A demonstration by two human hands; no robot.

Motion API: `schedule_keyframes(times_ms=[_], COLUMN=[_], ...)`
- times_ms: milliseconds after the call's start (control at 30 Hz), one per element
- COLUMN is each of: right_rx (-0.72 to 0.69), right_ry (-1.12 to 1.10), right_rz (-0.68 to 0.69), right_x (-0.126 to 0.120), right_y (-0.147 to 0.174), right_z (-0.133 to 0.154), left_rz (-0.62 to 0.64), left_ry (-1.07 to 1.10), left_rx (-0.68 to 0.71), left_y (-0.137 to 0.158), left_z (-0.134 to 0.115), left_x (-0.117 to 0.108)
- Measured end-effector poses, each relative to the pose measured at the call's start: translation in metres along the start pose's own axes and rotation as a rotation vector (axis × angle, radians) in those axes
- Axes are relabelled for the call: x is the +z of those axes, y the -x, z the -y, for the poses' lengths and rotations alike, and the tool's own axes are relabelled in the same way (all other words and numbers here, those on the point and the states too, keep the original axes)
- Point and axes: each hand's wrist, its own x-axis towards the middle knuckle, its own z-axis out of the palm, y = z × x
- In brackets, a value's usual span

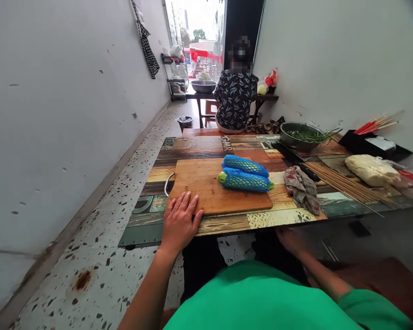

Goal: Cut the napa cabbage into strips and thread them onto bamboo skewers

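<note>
My left hand (181,220) lies flat on the near left corner of a wooden cutting board (199,183), fingers stretched out, holding nothing. Two long green vegetables, maybe zucchini or cucumbers, rest side by side on the board's right part, each in blue foam netting: a far one (244,165) and a near one (246,180). Below the table's front edge, by my thigh, is my right hand (291,240); the tabletop hides its fingers. A crumpled grey rag (300,188) lies right of the board.
A knife (303,167), many thin wooden skewers (347,183), a metal bowl of green vegetables (301,137), a bagged pale food (371,168) and a black holder with red-tipped sticks (371,142) occupy the table's right side. Beyond the table a person (237,96) sits facing away.
</note>
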Motion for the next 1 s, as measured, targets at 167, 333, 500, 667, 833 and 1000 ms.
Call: schedule_keyframes(times_ms=[167,333,500,667,833,1000], right_rx=[0.032,-0.344,-0.554,-0.549,-0.527,-0.540], right_ry=[-0.010,-0.301,-0.518,-0.593,-0.676,-0.878], right_rz=[0.049,0.308,-0.018,-0.164,-0.228,-0.226], right_x=[-0.041,-0.108,-0.164,-0.174,-0.166,-0.161], right_y=[0.053,0.081,0.065,0.033,0.013,0.001], right_z=[-0.020,0.045,0.123,0.122,0.112,0.152], left_rz=[-0.016,-0.008,0.211,0.388,0.250,-0.171], left_ry=[0.054,0.152,0.056,-0.050,0.248,0.954], left_rx=[-0.014,0.135,0.538,0.623,0.429,-0.270], left_y=[0.005,-0.040,-0.131,-0.169,-0.157,-0.146], left_z=[0.001,-0.036,-0.101,-0.115,-0.108,-0.135], left_x=[-0.007,-0.024,-0.010,0.017,0.018,0.011])
